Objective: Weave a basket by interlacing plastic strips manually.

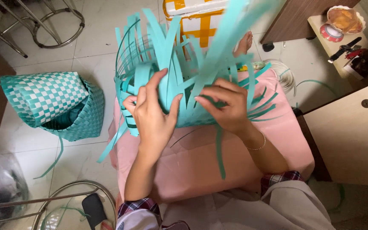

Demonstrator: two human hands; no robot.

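White tile floor, yellow-taped white box (196, 17); both hands (192, 113) gripping teal strip basket (184, 72).

- Pink cushioned stool (201, 166) carries the half-woven teal basket (179, 106).
- White tiled floor (94, 38) bears a finished checkered teal basket (52, 104), tipped over, beside the stool.

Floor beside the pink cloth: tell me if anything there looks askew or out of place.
The finished teal-and-white woven basket lies tipped on its side on the tiles, its opening toward the person, and one loose teal strip trails from it across the floor.
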